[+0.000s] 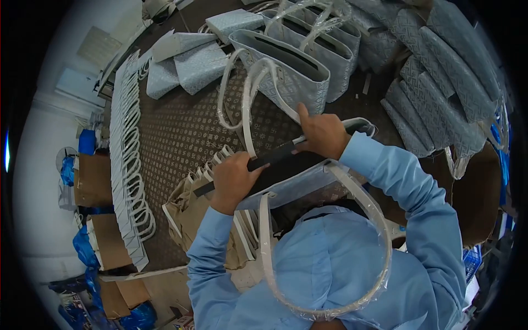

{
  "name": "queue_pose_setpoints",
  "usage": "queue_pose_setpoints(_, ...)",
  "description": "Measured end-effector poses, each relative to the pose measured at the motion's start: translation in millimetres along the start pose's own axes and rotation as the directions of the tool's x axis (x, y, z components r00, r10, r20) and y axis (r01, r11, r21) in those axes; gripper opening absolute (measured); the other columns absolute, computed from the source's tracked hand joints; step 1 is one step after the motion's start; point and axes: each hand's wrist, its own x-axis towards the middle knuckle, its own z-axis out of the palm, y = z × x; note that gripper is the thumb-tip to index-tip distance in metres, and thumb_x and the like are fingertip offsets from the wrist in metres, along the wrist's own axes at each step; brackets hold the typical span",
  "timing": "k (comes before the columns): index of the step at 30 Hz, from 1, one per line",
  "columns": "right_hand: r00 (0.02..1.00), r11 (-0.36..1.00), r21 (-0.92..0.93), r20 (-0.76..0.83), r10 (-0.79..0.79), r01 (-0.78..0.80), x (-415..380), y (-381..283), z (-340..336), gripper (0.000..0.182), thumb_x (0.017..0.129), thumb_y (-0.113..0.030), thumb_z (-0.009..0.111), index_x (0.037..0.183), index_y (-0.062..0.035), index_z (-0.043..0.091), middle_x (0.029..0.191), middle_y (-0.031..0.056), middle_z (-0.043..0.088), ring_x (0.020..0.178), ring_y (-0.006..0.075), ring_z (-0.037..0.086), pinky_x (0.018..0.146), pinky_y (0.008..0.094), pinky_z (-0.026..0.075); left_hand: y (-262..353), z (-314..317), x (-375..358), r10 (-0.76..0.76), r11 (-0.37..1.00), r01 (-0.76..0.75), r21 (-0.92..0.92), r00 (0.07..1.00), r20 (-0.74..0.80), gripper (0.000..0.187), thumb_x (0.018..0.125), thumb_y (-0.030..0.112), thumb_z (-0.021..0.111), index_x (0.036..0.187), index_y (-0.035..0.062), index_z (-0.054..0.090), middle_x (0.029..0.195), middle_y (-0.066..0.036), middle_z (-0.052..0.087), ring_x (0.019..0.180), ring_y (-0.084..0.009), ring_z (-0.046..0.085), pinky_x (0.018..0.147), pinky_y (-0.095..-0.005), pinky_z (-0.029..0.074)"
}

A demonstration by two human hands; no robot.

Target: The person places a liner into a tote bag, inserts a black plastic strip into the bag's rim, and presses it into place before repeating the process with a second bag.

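Observation:
My left hand is closed around a dark strip on the top edge of a light grey bag. Farther right along the same strip, my right hand grips it with the thumb raised. One plastic-wrapped handle of this bag loops down over my blue shirt; another white handle rises beyond my hands. The bag's body is mostly hidden below my hands. Just past them stands an open grey patterned bag.
Patterned bag pieces are piled at the right, and flat ones lie at the back. A long row of white-handled pieces lines the table's left side. Beige pieces lie near my left hand. Cardboard boxes stand left of the table.

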Motion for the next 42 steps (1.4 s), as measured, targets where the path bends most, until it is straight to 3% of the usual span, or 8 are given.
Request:
queue_pose_setpoints(13,0.972,0.989,0.014,0.185,-0.146,0.146,-19.4,89.6,-32.4,0.062,0.074,-0.009,0.067,0.129,-0.0072,0.039,0.082,0.0222,0.063,0.077,0.0383,0.062,0.068,0.0435,0.050,-54.3,-39.2,-37.5,-0.018,0.995,0.012,0.099,0.998,0.058,0.024,0.070,0.022,0.072,0.081,0.0042,0.060,0.073,-0.011,0.060,0.069,-0.0299,0.061,0.058,-0.0404,0.047)
queue_pose_setpoints(17,0.928,0.855,0.388,-0.280,-0.245,0.343,-44.4,35.2,-88.9,0.058,0.073,-0.021,0.071,0.126,-0.0090,0.050,0.100,0.0150,0.064,0.101,0.0324,0.060,0.086,0.0395,0.048,-25.4,-92.7,-41.9,-0.264,0.964,0.265,-0.017,0.963,0.050,0.025,0.074,0.024,0.071,0.086,0.0039,0.062,0.075,-0.012,0.061,0.069,-0.0303,0.062,0.058,-0.0396,0.047)
queue_pose_setpoints(18,0.932,0.852,0.392,-0.247,-0.266,0.347,-37.8,15.3,-89.7,0.058,0.073,-0.021,0.071,0.126,-0.0090,0.050,0.100,0.0150,0.064,0.101,0.0324,0.060,0.086,0.0395,0.048,-6.6,-98.0,-30.1,-0.198,0.978,0.204,-0.046,0.974,0.112,0.026,0.076,0.026,0.069,0.088,0.0039,0.062,0.076,-0.012,0.062,0.068,-0.0306,0.061,0.058,-0.0390,0.047)
queue_pose_setpoints(20,0.591,0.672,-0.032,-0.447,-0.672,0.740,-29.2,-19.3,-84.1,0.045,0.072,-0.019,0.070,0.114,-0.0045,0.058,0.094,0.0137,0.064,0.088,0.0301,0.063,0.079,0.0375,0.049,19.4,-87.7,-9.5,-0.006,0.991,0.025,-0.128,0.989,0.151,0.026,0.078,0.027,0.068,0.089,0.0039,0.063,0.077,-0.012,0.062,0.067,-0.0305,0.061,0.058,-0.0380,0.047)
queue_pose_setpoints(24,0.617,0.668,-0.102,-0.303,-0.727,0.737,-25.5,-20.2,-59.3,0.033,0.077,-0.015,0.067,0.106,-0.0002,0.060,0.084,0.0121,0.062,0.074,0.0268,0.061,0.067,0.0365,0.049,34.6,-59.9,18.4,0.235,0.933,-0.205,-0.295,0.970,0.068,0.027,0.081,0.028,0.065,0.092,0.0034,0.063,0.077,-0.012,0.063,0.069,-0.0290,0.061,0.060,-0.0367,0.047)
queue_pose_setpoints(29,0.949,0.781,0.546,-0.100,-0.300,0.304,-38.5,43.6,-36.4,0.019,0.082,-0.012,0.062,0.097,-0.0010,0.064,0.079,0.0129,0.059,0.071,0.0270,0.059,0.060,0.0364,0.047,-10.1,-43.3,2.4,0.140,0.837,-0.050,-0.546,0.982,0.126,0.027,0.084,0.025,0.062,0.099,0.0026,0.063,0.081,-0.011,0.063,0.071,-0.0238,0.062,0.062,-0.0337,0.046)
queue_pose_setpoints(36,0.949,0.833,0.481,0.007,-0.315,0.273,-46.5,40.3,-24.9,0.015,0.085,-0.009,0.059,0.097,-0.0014,0.064,0.080,0.0117,0.061,0.071,0.0230,0.060,0.061,0.0325,0.047,-21.0,-27.5,-5.6,0.103,0.736,0.318,-0.597,0.820,0.563,0.027,0.088,0.021,0.057,0.107,0.0020,0.063,0.089,-0.013,0.065,0.078,-0.0197,0.061,0.067,-0.0300,0.046)
queue_pose_setpoints(42,0.861,0.750,0.596,0.504,-0.070,-0.288,-47.5,37.3,-23.5,0.018,0.085,-0.015,0.060,0.096,-0.0028,0.066,0.081,0.0130,0.065,0.073,0.0274,0.063,0.065,0.0334,0.048,-23.2,-26.6,-29.8,-0.018,0.444,0.656,-0.610,0.687,0.726,0.028,0.089,0.016,0.055,0.112,0.0034,0.062,0.093,-0.011,0.066,0.081,-0.0133,0.060,0.073,-0.0265,0.047)
